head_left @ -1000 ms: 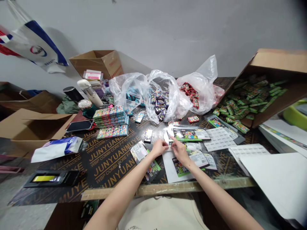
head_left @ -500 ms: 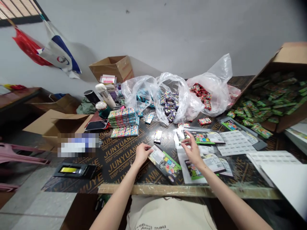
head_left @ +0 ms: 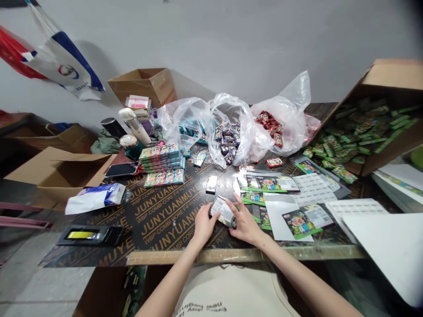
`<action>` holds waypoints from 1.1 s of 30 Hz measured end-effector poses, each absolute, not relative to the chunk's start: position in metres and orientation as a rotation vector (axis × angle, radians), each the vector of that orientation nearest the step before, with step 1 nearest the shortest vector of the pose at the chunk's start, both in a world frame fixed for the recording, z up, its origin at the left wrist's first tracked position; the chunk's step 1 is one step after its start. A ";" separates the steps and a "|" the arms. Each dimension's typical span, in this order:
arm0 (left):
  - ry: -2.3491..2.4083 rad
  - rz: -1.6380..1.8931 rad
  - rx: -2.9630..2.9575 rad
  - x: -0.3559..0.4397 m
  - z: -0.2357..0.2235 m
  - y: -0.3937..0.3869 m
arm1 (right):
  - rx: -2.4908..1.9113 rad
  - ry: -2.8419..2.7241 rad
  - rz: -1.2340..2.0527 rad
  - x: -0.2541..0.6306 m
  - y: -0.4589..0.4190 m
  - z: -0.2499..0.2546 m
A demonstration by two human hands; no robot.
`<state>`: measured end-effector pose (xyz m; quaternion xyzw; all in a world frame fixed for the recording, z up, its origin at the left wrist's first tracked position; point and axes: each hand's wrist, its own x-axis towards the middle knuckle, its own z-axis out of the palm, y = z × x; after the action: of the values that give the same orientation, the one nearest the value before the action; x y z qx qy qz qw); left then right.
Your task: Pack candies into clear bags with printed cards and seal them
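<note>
My left hand and my right hand grip a printed packaging card between them near the table's front. Its black and pale side faces up, and it looks shorter than the flat cards, though I cannot tell how it is folded. Just beyond my fingers lies a small white-topped candy box. To the right of my right hand are several flat black-and-green printed cards, some partly under white paper.
Plastic bags hold blue, purple and red packs. Stacked candy boxes stand left of centre. A tilted carton with green packs is at right. Phone, bottles, tape dispenser and an open carton are left.
My right hand has come left from the other cards onto the card my left hand held. The card is now between both hands and looks shorter. The view has shifted slightly.
</note>
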<state>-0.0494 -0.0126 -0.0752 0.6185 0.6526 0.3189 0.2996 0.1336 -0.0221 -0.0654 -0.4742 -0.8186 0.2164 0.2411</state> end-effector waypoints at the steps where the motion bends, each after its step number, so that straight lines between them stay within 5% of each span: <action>1: 1.726 0.931 1.580 -0.049 -0.070 -0.009 | -1.294 -2.164 0.581 0.127 -0.024 -0.065; 6: 1.491 1.207 1.447 -0.061 -0.019 0.019 | -1.217 -1.795 0.709 0.112 -0.020 -0.030; 14: 1.189 1.126 1.732 -0.068 0.022 0.001 | -1.034 -1.302 1.020 0.140 0.011 0.062; 22: 1.126 1.093 1.637 -0.066 0.023 -0.007 | -0.920 -1.393 1.697 0.113 0.021 0.064; 33: 1.155 1.133 1.611 -0.065 0.022 -0.009 | -1.020 -1.467 1.686 0.102 0.025 0.060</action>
<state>-0.0648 -0.0089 0.0222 0.6416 0.4598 0.4513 0.4163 0.1017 0.0254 0.0600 -0.3912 -0.5624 0.6465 0.3357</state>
